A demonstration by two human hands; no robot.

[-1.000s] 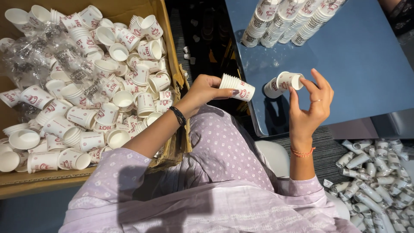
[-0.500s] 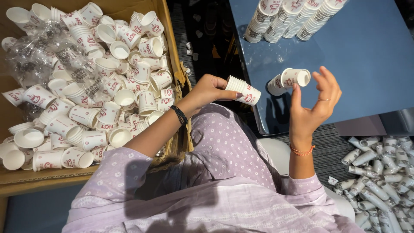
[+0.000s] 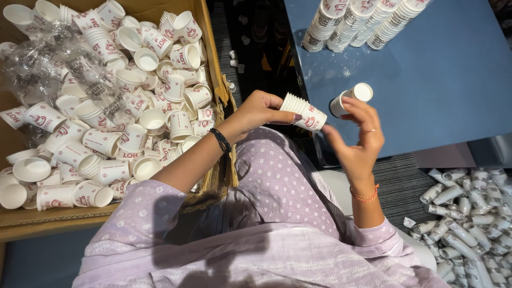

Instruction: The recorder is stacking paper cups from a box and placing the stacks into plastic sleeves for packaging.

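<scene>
Spreading under everything right of the box (image 3: 213, 64), one smooth blue table (image 3: 453, 90) bears five lying cup stacks (image 3: 362, 21). Near the table's front edge, the left hand (image 3: 261, 109) pinches one ribbed paper stack (image 3: 303, 111); the right hand (image 3: 357, 138), fingers loosely curled, grips one cup (image 3: 349, 98).

A blue table (image 3: 453, 80) stands ahead of me, dark ribbed floor (image 3: 394, 186) beneath, a cardboard box (image 3: 32, 221) alongside.

White paper cups (image 3: 133, 101) with red print fill a brown cardboard box (image 3: 32, 221), upper left; blue table (image 3: 453, 90), lilac dotted clothing (image 3: 277, 186) (white specks).
</scene>
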